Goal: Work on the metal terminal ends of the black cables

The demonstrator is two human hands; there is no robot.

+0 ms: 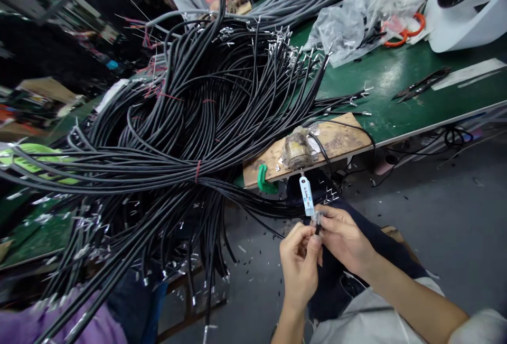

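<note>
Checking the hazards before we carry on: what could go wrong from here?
The left hand and right hand work right below the light blue piece, so they might bump it. Black cables overhang the bench and could snag or slide. The small dark part in the fingers could drop onto the littered floor.

The left hand and right hand are meeting at a black cable end, fingers pinching it just below a light-blue tag. The tag is hanging at the edge of a wooden board, near a green clamp. Bundled black cables are sprawling across the green table; pliers are lying farther right.
</note>
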